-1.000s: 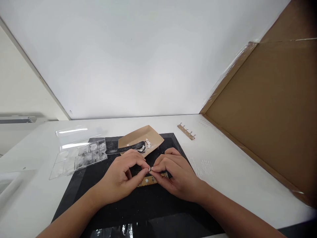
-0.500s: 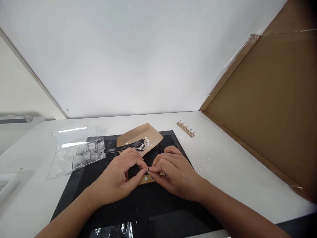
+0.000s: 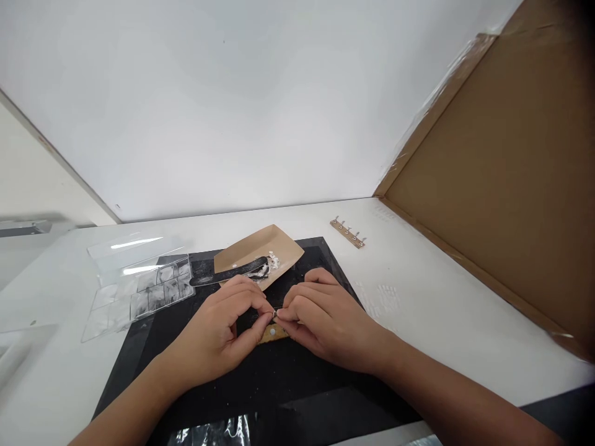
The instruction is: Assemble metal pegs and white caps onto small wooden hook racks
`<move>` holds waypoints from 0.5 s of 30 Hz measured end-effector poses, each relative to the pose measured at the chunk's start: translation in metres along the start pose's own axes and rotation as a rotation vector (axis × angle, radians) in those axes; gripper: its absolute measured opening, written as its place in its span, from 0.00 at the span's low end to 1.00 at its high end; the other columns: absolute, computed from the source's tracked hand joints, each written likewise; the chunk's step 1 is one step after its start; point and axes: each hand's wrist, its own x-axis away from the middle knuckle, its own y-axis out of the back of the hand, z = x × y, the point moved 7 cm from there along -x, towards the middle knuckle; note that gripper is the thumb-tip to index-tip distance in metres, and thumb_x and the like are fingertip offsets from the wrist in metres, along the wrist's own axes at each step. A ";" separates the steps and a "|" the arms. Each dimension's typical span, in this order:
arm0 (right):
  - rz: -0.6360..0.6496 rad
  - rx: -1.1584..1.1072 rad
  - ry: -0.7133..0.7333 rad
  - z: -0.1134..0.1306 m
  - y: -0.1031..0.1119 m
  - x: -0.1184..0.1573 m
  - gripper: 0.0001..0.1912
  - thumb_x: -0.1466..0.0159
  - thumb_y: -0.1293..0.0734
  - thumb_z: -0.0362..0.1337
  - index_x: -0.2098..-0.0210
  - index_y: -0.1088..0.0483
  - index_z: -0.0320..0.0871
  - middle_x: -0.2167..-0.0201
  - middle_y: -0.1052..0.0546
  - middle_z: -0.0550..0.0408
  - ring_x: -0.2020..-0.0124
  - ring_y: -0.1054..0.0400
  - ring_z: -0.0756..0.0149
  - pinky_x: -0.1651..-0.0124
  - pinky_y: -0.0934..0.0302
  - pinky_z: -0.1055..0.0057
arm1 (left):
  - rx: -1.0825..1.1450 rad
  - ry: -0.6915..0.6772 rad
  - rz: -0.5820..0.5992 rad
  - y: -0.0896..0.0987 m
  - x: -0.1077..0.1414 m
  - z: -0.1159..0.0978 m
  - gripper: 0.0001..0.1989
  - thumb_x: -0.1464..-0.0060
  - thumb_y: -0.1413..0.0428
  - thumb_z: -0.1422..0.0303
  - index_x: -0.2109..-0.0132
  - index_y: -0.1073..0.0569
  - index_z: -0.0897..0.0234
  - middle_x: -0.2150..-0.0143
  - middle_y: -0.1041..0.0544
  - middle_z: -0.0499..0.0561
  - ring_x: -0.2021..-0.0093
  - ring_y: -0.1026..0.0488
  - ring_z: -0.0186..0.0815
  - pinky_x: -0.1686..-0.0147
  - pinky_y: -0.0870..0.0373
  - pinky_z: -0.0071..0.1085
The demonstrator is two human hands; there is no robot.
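My left hand (image 3: 225,328) and my right hand (image 3: 325,319) meet over the black mat (image 3: 260,387), thumb and forefinger of each pinched together. Between the fingertips is a tiny, partly dark piece (image 3: 274,313), too small and covered to name. Just below it a tan strip (image 3: 266,338) with a white dot lies on the mat, its right part hidden by my right hand. Beyond my left hand a black nail file (image 3: 223,275) rests with one end in a brown paper tray (image 3: 244,251), which holds white scraps (image 3: 274,261).
A clear compartment box (image 3: 160,294) of nail tips lies at the left with its lid (image 3: 125,248) raised. Farther right on the white table (image 3: 418,297) is a second strip (image 3: 348,234) with several upright metal clips. A cardboard panel (image 3: 502,173) borders the right side.
The view has shifted slightly. Both hands keep the same pinch at the small piece, with hardly any movement against the mat.
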 end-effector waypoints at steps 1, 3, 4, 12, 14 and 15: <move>0.000 0.022 0.004 0.001 0.000 0.000 0.13 0.25 0.34 0.32 0.67 0.35 0.43 0.71 0.23 0.59 0.70 0.31 0.70 0.57 0.44 0.66 | -0.002 -0.001 0.006 0.000 0.000 0.000 0.06 0.33 0.43 0.74 0.54 0.23 0.60 0.56 0.22 0.51 0.53 0.26 0.35 0.52 0.24 0.33; 0.004 0.063 0.013 0.001 0.000 0.000 0.14 0.25 0.35 0.32 0.69 0.36 0.43 0.72 0.24 0.60 0.71 0.32 0.71 0.56 0.44 0.65 | -0.012 -0.006 0.011 0.000 -0.001 -0.001 0.06 0.33 0.43 0.74 0.54 0.23 0.59 0.57 0.22 0.51 0.53 0.26 0.35 0.53 0.24 0.32; 0.006 0.078 0.018 0.002 0.000 0.000 0.15 0.25 0.35 0.32 0.70 0.37 0.43 0.72 0.24 0.60 0.71 0.32 0.71 0.56 0.44 0.65 | -0.018 -0.009 0.012 0.000 -0.001 -0.001 0.06 0.33 0.43 0.75 0.54 0.23 0.60 0.57 0.22 0.51 0.52 0.26 0.35 0.53 0.24 0.32; 0.000 0.106 0.045 0.002 0.000 0.000 0.16 0.25 0.35 0.32 0.70 0.37 0.43 0.73 0.26 0.61 0.71 0.32 0.70 0.57 0.43 0.65 | -0.056 0.025 0.010 -0.002 -0.001 -0.002 0.05 0.34 0.44 0.74 0.56 0.24 0.60 0.58 0.22 0.52 0.53 0.25 0.37 0.54 0.22 0.33; 0.006 0.102 0.039 0.001 -0.001 0.000 0.16 0.24 0.36 0.32 0.71 0.37 0.44 0.73 0.25 0.60 0.71 0.32 0.70 0.57 0.43 0.65 | -0.058 0.048 0.010 -0.003 -0.001 -0.001 0.05 0.34 0.44 0.74 0.56 0.24 0.60 0.57 0.22 0.52 0.54 0.25 0.37 0.58 0.21 0.32; 0.007 0.095 0.038 0.001 -0.001 0.000 0.16 0.24 0.36 0.32 0.71 0.38 0.44 0.73 0.25 0.60 0.71 0.32 0.70 0.57 0.43 0.65 | -0.057 0.056 0.011 -0.003 0.000 -0.001 0.06 0.34 0.44 0.74 0.56 0.24 0.60 0.57 0.22 0.53 0.54 0.25 0.37 0.60 0.21 0.30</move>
